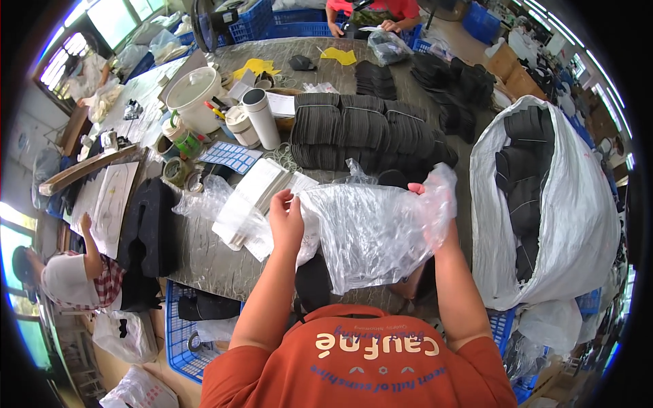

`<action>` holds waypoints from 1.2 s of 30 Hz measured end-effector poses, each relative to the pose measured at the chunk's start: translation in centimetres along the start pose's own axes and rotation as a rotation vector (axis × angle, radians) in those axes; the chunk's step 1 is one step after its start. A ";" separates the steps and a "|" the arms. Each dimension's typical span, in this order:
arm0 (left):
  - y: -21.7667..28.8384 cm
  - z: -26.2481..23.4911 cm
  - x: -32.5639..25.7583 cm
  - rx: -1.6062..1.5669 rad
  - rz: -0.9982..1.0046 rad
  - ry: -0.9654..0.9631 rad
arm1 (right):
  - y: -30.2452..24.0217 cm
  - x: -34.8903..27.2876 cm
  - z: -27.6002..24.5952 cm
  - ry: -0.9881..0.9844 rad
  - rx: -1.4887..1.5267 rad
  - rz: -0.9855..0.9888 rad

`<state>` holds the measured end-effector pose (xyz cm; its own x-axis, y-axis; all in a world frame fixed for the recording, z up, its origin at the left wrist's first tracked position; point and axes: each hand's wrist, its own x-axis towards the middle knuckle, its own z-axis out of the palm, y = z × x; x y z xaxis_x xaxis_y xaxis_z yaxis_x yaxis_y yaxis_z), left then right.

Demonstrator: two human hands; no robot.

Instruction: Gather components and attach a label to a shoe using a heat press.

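A clear plastic bag (pixel 371 238) is spread between my two hands above the near edge of the table. My left hand (pixel 286 216) is closed at its left upper corner, with the fingers curled together. Crumpled plastic partly covers my right hand (pixel 441 228), which grips the bag's right end; its fingertips show above the film. Just beyond the bag stand long rows of black flat pieces (pixel 347 129), bundled with thin bands. To the left, under loose plastic film, lies a stack of white printed sheets (pixel 253 200).
A large white woven sack (pixel 578 224) of black bundles stands at the right. Left on the table are a white bucket (pixel 194 95), a white bottle (pixel 260 119) and tape rolls (pixel 178 171). Blue crates (pixel 182 333) sit below. Co-workers (pixel 371 17) are across the table and at left.
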<state>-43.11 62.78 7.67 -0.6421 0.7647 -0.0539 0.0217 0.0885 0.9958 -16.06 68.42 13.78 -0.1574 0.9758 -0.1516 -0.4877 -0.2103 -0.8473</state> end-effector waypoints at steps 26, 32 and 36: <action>-7.9 -10.9 -1.0 0.519 -0.297 -0.156 | -8.0 -3.4 1.8 0.408 -0.439 -1.094; -0.7 -6.0 -2.7 0.046 0.040 -0.221 | -4.4 -8.3 10.2 -0.686 -0.706 -0.585; 2.1 -3.1 -4.4 0.422 0.747 -0.490 | 3.5 -2.2 11.6 -0.469 -0.874 -0.279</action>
<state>-42.63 57.63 10.23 0.0344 0.8881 0.4584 0.6249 -0.3771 0.6836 -27.37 64.86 16.99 -0.5452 0.8224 0.1626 0.2067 0.3199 -0.9246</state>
